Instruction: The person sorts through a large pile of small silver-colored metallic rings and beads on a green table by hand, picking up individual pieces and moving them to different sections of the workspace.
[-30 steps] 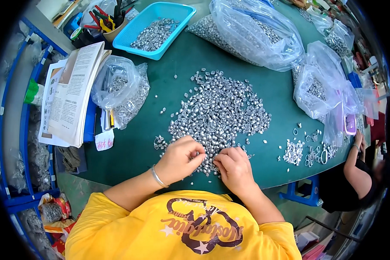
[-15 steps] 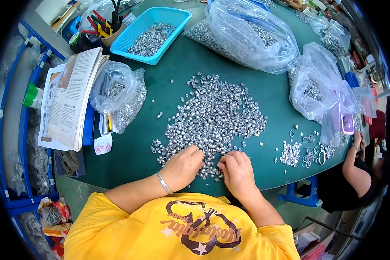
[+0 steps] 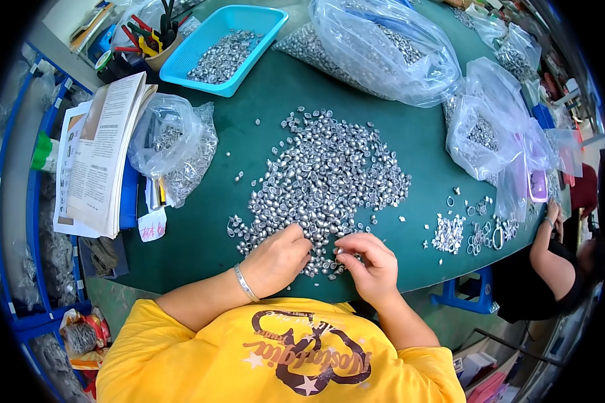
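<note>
A broad pile of small silver oval metal pieces [image 3: 329,168] lies on the green tabletop [image 3: 195,248] in front of me. At the pile's near left edge, my left hand [image 3: 277,260] is closed with its fingers curled down; whatever is between them is hidden. Across a narrow gap, my right hand [image 3: 370,265] pinches a small silver metal piece [image 3: 339,250] between thumb and forefinger. More loose pieces lie between the two hands.
A blue basket [image 3: 275,27] of pieces stands at the back left, beside a pot of pliers [image 3: 161,57]. Papers [image 3: 104,154] and filled plastic bags [image 3: 195,161] flank the pile. Small white parts [image 3: 448,234] and rings lie to the right, near another person's arm [image 3: 551,262].
My right hand's thumb and forefinger have opened out a little, and a small piece now shows at their tips. My left hand stays closed at the pile. The whole view has shifted slightly.
</note>
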`<state>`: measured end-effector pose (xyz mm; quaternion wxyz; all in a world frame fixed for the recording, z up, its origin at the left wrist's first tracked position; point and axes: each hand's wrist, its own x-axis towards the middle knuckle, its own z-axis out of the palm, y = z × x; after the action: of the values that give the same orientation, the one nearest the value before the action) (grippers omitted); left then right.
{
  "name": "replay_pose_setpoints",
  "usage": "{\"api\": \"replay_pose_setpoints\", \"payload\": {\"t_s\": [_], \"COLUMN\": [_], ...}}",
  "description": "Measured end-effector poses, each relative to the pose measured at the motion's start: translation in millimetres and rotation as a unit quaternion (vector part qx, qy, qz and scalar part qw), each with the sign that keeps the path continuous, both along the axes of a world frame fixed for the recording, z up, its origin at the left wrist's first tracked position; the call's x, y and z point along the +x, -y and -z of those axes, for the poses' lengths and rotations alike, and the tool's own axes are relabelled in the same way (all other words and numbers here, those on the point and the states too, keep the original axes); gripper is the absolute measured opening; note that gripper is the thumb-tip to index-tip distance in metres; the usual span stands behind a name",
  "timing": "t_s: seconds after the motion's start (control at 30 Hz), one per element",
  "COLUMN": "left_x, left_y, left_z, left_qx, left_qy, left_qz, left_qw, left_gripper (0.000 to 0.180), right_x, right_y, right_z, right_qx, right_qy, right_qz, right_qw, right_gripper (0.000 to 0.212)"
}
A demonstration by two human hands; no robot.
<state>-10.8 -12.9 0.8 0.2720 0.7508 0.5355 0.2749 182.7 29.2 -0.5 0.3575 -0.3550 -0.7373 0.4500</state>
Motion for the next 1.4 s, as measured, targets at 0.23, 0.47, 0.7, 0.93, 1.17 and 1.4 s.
{"api": "replay_pose_setpoints", "payload": {"t_s": [0.23,0.47,0.7,0.93,1.17,1.4], "left_x": [1.1,12.2,8.7,8.4,2.3,0.3], "left_y": [-5.1,-7.3,-8.3,-8.9,-10.7,-9.1], "left_z": [-2.9,-19.8,-16.7,-11.6,-11.0,-5.6], "left_qx": [-0.023,0.01,0.052,-0.283,-0.368,-0.377], "left_qy": [0.092,0.218,0.204,0.505,0.645,0.668], "left_qz": [-0.017,-0.035,0.01,-0.117,-0.125,-0.101], "left_qw": [0.995,0.975,0.977,0.807,0.657,0.633], "left_gripper": [0.01,0.014,0.014,0.007,0.014,0.011], "right_x": [0.8,0.7,0.2,-2.8,-3.8,-6.8], "right_y": [5.9,7.0,12.0,-27.6,-34.7,-20.9], "right_z": [6.4,13.0,-2.5,3.0,2.5,-4.7], "right_qx": [-0.341,-0.459,-0.39,0.157,0.198,-0.062], "right_qy": [-0.276,-0.381,-0.225,0.139,0.235,-0.019], "right_qz": [-0.012,-0.03,-0.009,0.08,0.039,0.055], "right_qw": [0.899,0.802,0.893,0.975,0.951,0.996], "right_gripper": [0.016,0.012,0.017,0.011,0.016,0.02]}}
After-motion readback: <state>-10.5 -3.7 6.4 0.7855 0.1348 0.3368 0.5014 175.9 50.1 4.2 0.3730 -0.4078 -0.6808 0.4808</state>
